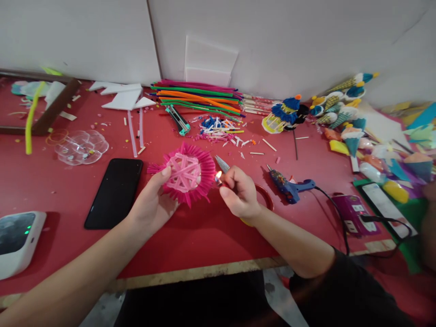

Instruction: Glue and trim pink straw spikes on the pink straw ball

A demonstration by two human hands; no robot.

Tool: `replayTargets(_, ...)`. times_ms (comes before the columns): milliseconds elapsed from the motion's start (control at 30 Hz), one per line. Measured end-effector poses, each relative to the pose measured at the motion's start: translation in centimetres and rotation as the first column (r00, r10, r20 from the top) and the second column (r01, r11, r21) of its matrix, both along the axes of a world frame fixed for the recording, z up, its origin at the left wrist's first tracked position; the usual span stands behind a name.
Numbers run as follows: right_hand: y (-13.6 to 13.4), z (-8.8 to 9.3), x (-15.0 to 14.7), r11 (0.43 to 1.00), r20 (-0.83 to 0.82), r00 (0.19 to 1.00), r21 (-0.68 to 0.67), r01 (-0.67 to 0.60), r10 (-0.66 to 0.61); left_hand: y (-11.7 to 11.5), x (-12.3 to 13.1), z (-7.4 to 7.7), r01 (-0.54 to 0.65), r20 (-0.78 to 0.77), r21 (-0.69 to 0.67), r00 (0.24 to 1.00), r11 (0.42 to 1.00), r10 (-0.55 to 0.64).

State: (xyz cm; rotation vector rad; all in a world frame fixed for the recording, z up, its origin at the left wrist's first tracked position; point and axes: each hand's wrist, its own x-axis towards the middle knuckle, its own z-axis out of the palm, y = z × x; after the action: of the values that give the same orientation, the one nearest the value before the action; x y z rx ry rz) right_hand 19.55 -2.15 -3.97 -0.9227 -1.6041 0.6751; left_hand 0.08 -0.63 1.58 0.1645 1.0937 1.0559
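Observation:
Pinched at its left side, a pink fringed round craft piece (184,172) with a criss-cross of pink strips is held up over the table by my left hand (153,200). My right hand (240,193) is closed around a lighter (219,180), mostly hidden by the fingers. A small flame burns at its top, close to the right edge of the pink fringe. Behind the right hand lie scissors (222,163), blade tips pointing up and left, with part of their handle covered by the hand.
A black phone (114,193) lies left of my left hand. Right of my right hand is a blue glue gun (289,184), its cord running to a purple power socket box (357,213). Pipe cleaners (199,97), a green cutter (177,120) and finished crafts (286,111) lie farther back.

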Motion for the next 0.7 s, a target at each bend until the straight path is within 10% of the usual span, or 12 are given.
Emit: replayTargets(700,0.2,-1.1,0.4,0.993,-0.125,0.992,-0.106,-0.042,0.028,0.1,-0.6,-0.1,-0.018,0.113,0.089,0.994,0.996,0.008)
